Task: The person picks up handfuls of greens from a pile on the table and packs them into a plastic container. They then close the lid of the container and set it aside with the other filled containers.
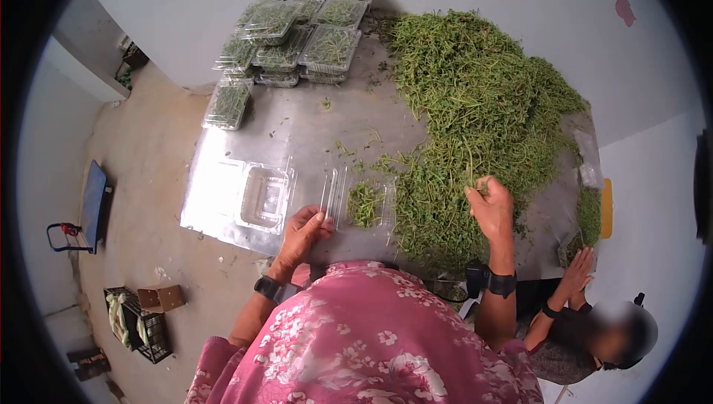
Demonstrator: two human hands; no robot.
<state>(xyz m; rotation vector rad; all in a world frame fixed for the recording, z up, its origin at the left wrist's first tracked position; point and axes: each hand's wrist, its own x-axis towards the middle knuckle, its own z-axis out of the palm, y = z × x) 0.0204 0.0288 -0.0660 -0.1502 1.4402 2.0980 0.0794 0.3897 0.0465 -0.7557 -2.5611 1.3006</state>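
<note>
My left hand [304,232] is closed on the near-left edge of a clear plastic clamshell container [388,214], with thumb and fingers at its lid side. A small clump of green stems [364,205] lies inside that container. Over the big heap of leafy green sprigs [483,77], my right hand [492,207] pinches a few sprigs [471,166] between thumb and fingers. Left of my left hand, an open clear clamshell container [264,196] sits on the metal table [297,129] with nothing in it.
Stacked filled clamshells [327,47] stand at the table's back left, with a single filled one [228,104] nearer. At right, another person's hands [575,278] are beside a container of greens [587,218]. A blue trolley [93,203], black crate [145,330] and cardboard box [160,298] are on the floor.
</note>
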